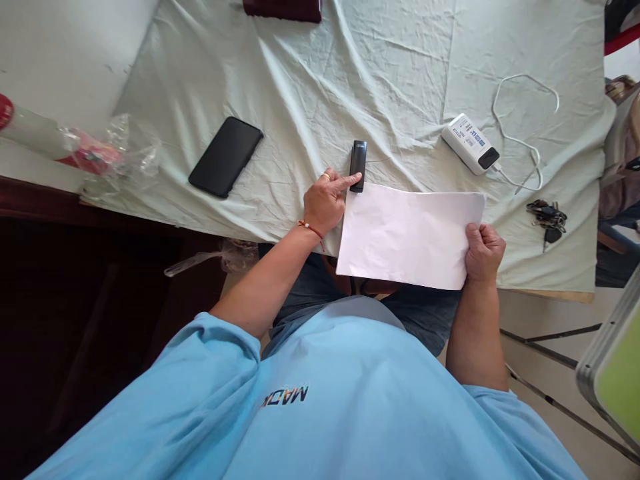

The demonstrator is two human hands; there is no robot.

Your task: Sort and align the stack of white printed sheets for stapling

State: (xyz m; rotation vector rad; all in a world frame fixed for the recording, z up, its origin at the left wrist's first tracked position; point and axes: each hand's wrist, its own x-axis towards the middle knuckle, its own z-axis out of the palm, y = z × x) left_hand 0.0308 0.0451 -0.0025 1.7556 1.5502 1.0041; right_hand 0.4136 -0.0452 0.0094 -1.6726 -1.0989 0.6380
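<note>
The left hand [324, 203], half-curled, hold unclear, fingered the stapler [359, 159] at the paper's [403, 237] eleven o'clock; the right hand [485, 253] pinched its three-o'clock edge.

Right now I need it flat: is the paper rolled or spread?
Spread: the paper shows a broad, lightly wrinkled face, one edge in the right hand.
</note>
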